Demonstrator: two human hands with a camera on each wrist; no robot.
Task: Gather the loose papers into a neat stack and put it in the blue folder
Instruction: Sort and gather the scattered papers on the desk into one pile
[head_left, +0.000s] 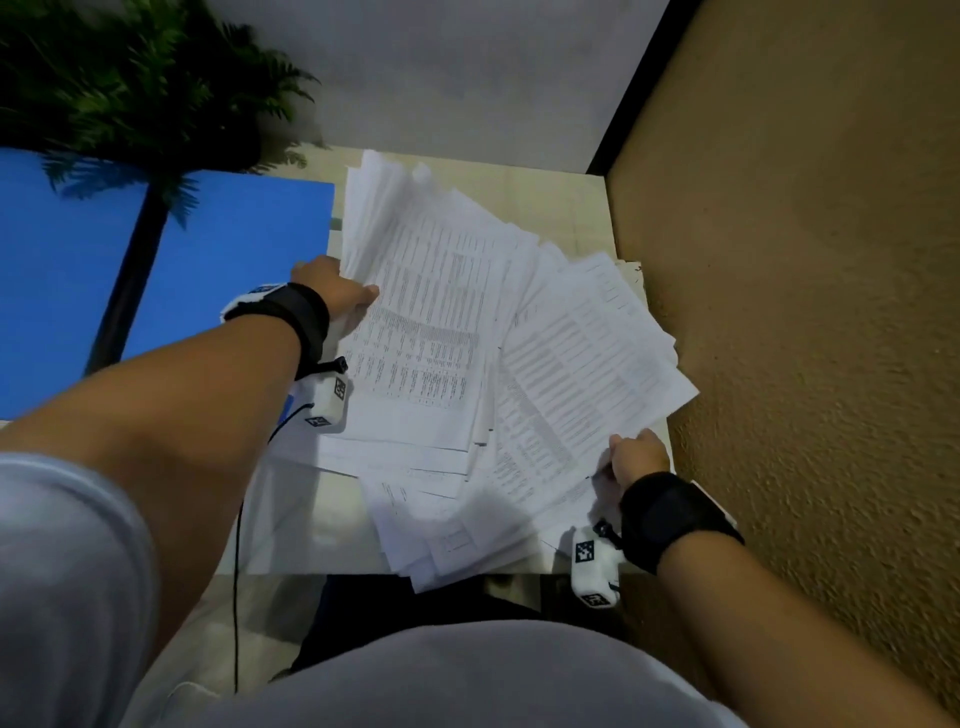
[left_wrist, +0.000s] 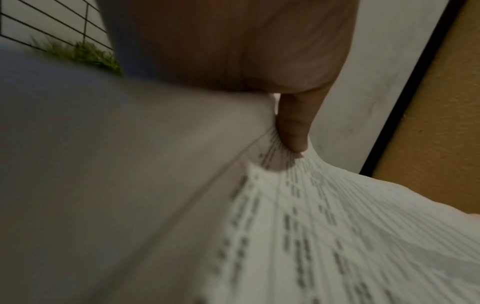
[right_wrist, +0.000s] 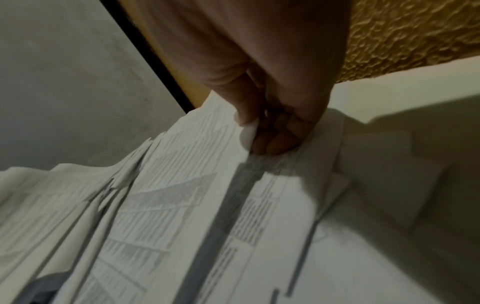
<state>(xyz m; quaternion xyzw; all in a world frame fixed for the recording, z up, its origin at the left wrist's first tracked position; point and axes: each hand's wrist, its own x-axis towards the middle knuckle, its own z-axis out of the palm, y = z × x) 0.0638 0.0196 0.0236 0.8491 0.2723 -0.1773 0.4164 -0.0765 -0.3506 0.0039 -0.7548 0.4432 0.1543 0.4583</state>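
Loose printed papers (head_left: 467, 338) lie fanned and askew over the pale table (head_left: 561, 197); several hang over its near edge. My left hand (head_left: 332, 291) grips the left edge of one bundle, thumb on top of the papers (left_wrist: 337, 226). My right hand (head_left: 631, 457) pinches the near right corner of another bundle of papers (right_wrist: 182, 205), thumb on top and fingers (right_wrist: 280, 142) curled under. The blue folder (head_left: 228, 270) lies flat to the left of the papers, beside my left hand.
A dark pole (head_left: 132, 275) with green fern fronds (head_left: 130, 88) crosses over the folder. A textured tan wall (head_left: 805, 260) stands close on the right, a grey wall (head_left: 441, 67) behind the table. Wrist cameras and a cable (head_left: 236, 571) hang below both arms.
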